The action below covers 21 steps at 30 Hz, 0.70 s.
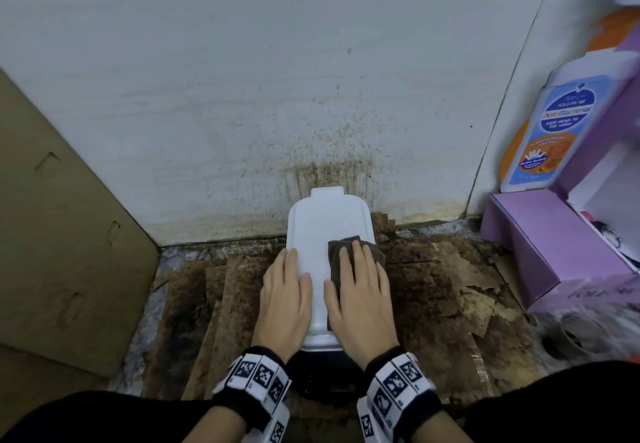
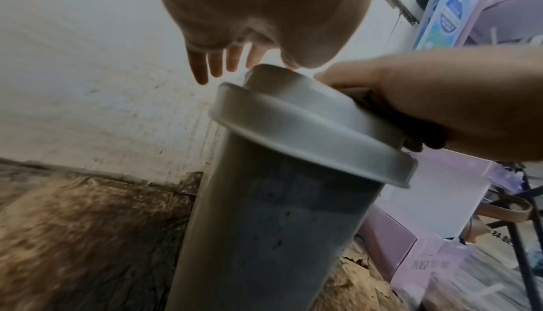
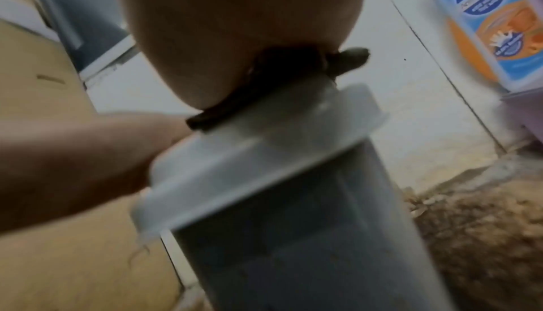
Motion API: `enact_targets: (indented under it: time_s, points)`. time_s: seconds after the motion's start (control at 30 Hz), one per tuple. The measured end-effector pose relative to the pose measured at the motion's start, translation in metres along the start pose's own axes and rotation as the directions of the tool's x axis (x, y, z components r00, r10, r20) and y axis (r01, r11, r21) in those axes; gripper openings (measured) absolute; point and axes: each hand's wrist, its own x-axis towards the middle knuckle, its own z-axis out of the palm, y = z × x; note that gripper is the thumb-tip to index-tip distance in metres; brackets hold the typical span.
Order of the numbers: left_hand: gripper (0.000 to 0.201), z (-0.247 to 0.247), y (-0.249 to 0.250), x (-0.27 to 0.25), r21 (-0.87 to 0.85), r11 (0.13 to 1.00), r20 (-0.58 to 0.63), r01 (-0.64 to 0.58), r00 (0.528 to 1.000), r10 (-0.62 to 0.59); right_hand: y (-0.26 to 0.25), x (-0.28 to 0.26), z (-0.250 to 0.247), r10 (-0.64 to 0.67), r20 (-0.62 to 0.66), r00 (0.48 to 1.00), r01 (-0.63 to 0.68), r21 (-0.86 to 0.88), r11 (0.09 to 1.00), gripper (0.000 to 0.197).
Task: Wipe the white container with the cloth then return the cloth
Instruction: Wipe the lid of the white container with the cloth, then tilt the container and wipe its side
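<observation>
A tall white container [image 1: 322,220] with a flat white lid stands on the stained floor against the wall. My left hand [image 1: 287,290] lies flat on the left side of the lid, fingers straight. On the lid's right side my right hand [image 1: 356,286] presses a dark brown cloth [image 1: 337,252] down with straight fingers. The left wrist view shows the container's grey body [image 2: 270,223] below the lid rim, with the cloth [image 2: 411,125] squeezed under the right hand. In the right wrist view the cloth [image 3: 349,57] pokes out beneath the palm above the lid [image 3: 264,153].
Torn, stained cardboard [image 1: 433,286] covers the floor around the container. A brown cardboard sheet [image 1: 62,234] leans at the left. Purple boxes [image 1: 540,241] and a blue-and-orange wash bottle [image 1: 550,130] stand at the right. The white wall [image 1: 277,78] behind is spattered brown.
</observation>
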Motion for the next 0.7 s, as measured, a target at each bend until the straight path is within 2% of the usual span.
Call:
enact_targets:
  time_s: [0.07, 0.2, 0.27, 0.37, 0.47, 0.57, 0.63, 0.7]
  points:
    - [0.058, 0.005, -0.004, -0.005, -0.041, 0.999, 0.049, -0.019, 0.999, 0.021, 0.004, -0.003, 0.004, -0.021, 0.003, 1.000, 0.021, -0.040, 0.999, 0.068]
    - [0.059, 0.007, -0.008, -0.004, -0.010, 1.000, 0.034, -0.024, 0.999, 0.024, 0.011, -0.004, 0.004, -0.003, 0.002, 1.000, 0.002, 0.037, 0.999, 0.070]
    - [0.059, 0.005, -0.006, -0.004, -0.013, 1.000, 0.047, -0.017, 0.999, 0.017, 0.016, -0.005, 0.004, 0.045, 0.011, 0.999, -0.046, 0.159, 0.986, 0.068]
    - [0.060, 0.001, -0.006, -0.005, -0.008, 1.000, 0.068, -0.006, 0.998, 0.007, 0.024, -0.007, 0.004, 0.086, 0.017, 0.996, -0.086, 0.403, 0.911, 0.064]
    - [0.059, -0.003, -0.005, -0.005, 0.026, 1.000, 0.081, 0.007, 0.997, -0.009, 0.030, -0.009, 0.003, 0.221, 0.041, 0.974, -0.199, 0.612, 0.765, 0.059]
    - [0.058, -0.012, -0.005, -0.004, 0.067, 0.998, 0.111, 0.015, 0.994, -0.022, 0.033, -0.006, 0.001, 0.384, 0.197, 0.902, -0.374, 0.802, 0.466, 0.054]
    - [0.058, -0.018, -0.007, -0.003, 0.095, 0.995, 0.139, 0.017, 0.990, -0.031, 0.035, -0.004, 0.003, 0.389, 0.261, 0.884, -0.402, 0.849, 0.343, 0.054]
    - [0.059, -0.022, -0.009, -0.003, 0.126, 0.992, 0.146, 0.025, 0.988, -0.043, 0.034, -0.004, 0.007, 0.370, 0.284, 0.884, -0.400, 0.871, 0.287, 0.053]
